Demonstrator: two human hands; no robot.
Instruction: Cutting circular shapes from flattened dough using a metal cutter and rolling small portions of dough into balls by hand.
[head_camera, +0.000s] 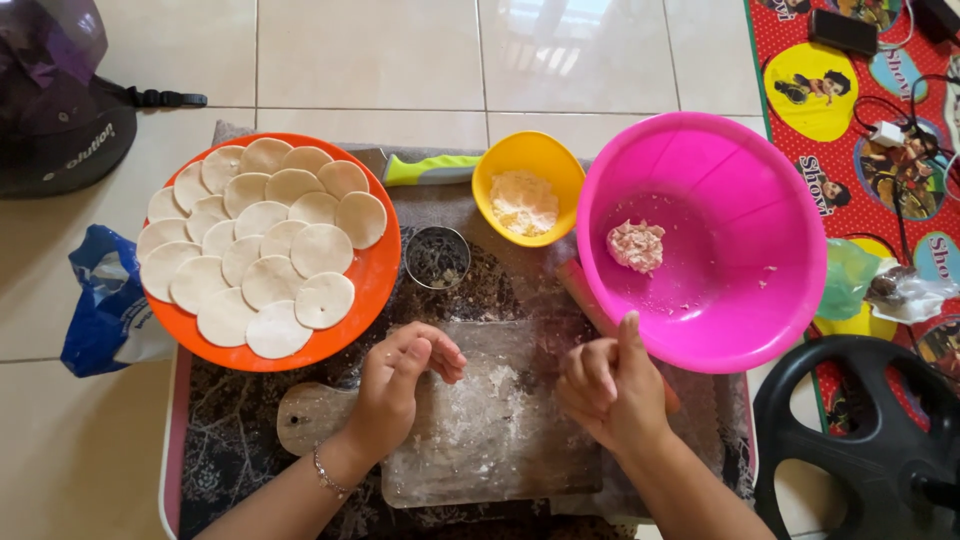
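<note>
- Head view: your left hand (400, 375) hovers over the floured board (490, 430), fingers curled loosely, holding nothing visible.
- Your right hand (610, 385) rests half-closed beside the pink bowl (750, 300); whether it grips anything, you cannot tell.

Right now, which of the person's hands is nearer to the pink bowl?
The right hand. It sits just below the pink bowl, by its lower left rim. The left hand is farther away to the left, over the floured board.
</note>
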